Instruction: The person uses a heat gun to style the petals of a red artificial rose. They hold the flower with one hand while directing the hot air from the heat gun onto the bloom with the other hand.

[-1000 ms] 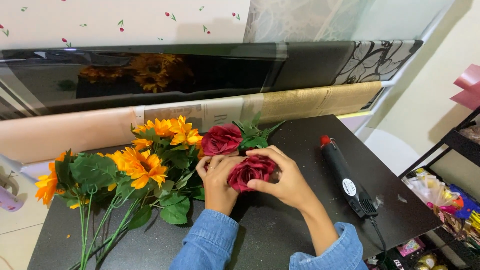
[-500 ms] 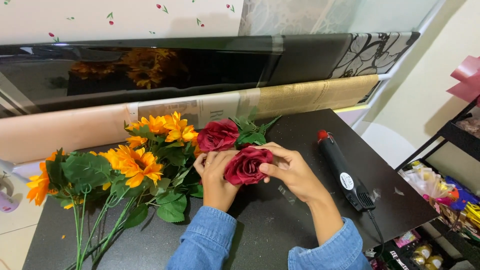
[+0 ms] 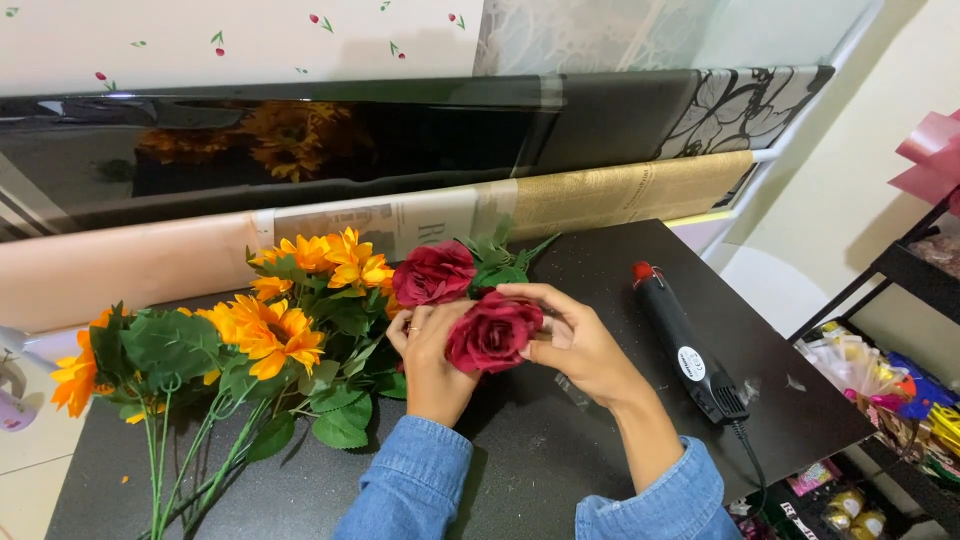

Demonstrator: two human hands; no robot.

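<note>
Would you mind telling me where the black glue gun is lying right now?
In the head view, the black glue gun lies on the black table, on the person's right, just beyond the right hand that holds the dark red rose.

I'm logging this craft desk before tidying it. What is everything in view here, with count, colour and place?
held rose: one, dark red, between both hands above the table.
second rose: one, dark red with green leaves, lying on the table just behind the hands.
sunflowers: a bunch, number unclear, orange-yellow with green leaves and stems, table left.
glue gun: one, black with a red tip and a cord, table right.
table: one, black.
wrapping rolls: several, black, tan and peach, along the wall behind the table.
shelf: one, black, far right, with colourful packets below it.
left hand: one, denim sleeve, behind the held rose.
right hand: one, denim sleeve, fingers on the held rose.
</note>
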